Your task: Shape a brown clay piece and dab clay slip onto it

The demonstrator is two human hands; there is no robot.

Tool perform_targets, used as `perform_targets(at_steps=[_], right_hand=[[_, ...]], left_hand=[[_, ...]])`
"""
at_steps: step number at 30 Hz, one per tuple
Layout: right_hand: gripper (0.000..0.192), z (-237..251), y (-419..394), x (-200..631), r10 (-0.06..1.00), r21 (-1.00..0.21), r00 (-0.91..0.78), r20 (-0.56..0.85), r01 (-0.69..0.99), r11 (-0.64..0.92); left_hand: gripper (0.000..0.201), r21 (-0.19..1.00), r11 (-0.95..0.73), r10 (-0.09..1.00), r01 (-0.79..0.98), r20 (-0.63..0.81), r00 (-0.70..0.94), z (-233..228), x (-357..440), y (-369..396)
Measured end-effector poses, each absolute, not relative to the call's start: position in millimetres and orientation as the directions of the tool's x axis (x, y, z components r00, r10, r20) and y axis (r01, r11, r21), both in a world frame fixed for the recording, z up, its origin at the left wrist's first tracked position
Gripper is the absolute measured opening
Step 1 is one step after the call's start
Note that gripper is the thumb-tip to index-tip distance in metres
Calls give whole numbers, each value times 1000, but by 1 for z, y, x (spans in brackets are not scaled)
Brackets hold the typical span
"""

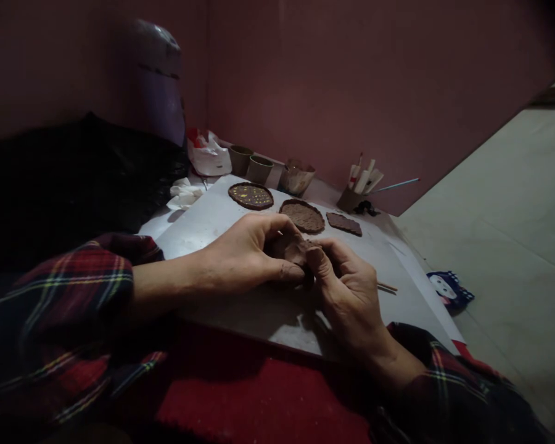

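Between my two hands is a lump of brown clay (290, 248), held above the white board (198, 231). My left hand (245, 250) curls around it from the left, thumb below and fingers over the top. From the right, my right hand (349, 283) pinches the clay's edge between thumb and fingers. Just beyond the hands lie a round brown clay piece with a raised rim (303, 217) and a small rectangular clay slab (345, 224). Farther left on the board is another round clay piece with yellow specks (250, 196).
Along the wall stand two green cups (260, 168), a stained container (296, 179) and a holder with brushes and sticks (351, 198). A white plastic bag (209, 154) and crumpled tissue (184, 194) sit at back left. Thin sticks (387, 287) lie beside my right hand.
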State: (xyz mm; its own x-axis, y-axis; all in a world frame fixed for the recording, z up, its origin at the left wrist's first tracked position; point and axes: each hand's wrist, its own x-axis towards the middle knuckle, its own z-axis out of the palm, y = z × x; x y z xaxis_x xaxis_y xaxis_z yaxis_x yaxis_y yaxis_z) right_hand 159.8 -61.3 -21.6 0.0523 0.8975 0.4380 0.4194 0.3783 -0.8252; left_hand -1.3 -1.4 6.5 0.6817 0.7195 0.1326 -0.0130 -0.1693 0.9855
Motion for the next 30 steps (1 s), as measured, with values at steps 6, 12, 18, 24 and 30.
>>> perform_targets(at_steps=[6,12,18,24,30], right_hand=[[20,-23,-61,160,895,-832,95,435,423,360],[13,-23,-60,159,915,-860,52,399,369,354],[9,-22,-62,158,905,-867,99,413,345,358],[8,-22,-62,157,876,-832,109,469,387,397],[9,-25,-61,158,848,-772,105,520,482,414]], left_hand=[[18,978,-203,721,-42,179,670,7,-2,-2],[16,964,-266,723,-1,200,661,5,-2,-4],[15,975,-209,703,-71,200,683,6,-4,-6],[13,978,-188,688,-93,199,698,7,-3,-7],[14,981,-179,714,-76,182,676,6,-2,-8]])
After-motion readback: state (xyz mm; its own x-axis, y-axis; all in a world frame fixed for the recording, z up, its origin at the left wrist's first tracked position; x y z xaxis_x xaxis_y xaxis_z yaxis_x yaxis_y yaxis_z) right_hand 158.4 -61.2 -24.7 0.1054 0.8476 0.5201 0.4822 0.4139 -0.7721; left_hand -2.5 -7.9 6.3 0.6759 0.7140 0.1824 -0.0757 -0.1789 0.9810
